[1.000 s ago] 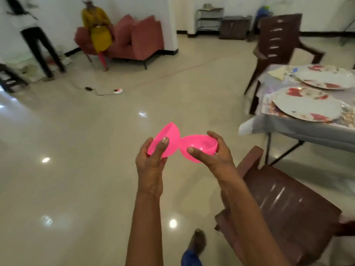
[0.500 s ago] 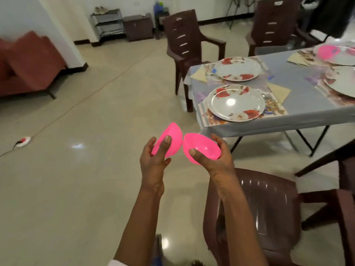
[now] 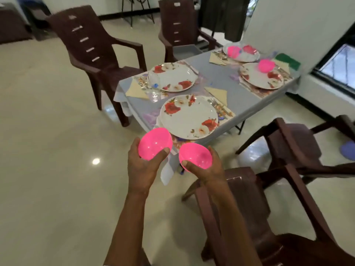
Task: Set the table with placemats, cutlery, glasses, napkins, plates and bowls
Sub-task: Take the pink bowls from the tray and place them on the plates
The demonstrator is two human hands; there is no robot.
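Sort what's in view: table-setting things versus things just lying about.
Job: pink bowl in left hand, pink bowl in right hand, near plate, two bowls on far plates, napkins, placemats.
Lying about: brown chairs, green pad on far table corner, bluish thing on floor.

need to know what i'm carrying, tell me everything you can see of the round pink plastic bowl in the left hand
The round pink plastic bowl is glossy and plain, with nothing in it. It is held in the air, tipped so its opening faces the camera. The left hand grips it, thumb over the near rim, fingers behind the wall. It hangs just short of the grey table's near corner, beside but not touching the second pink bowl in the right hand.
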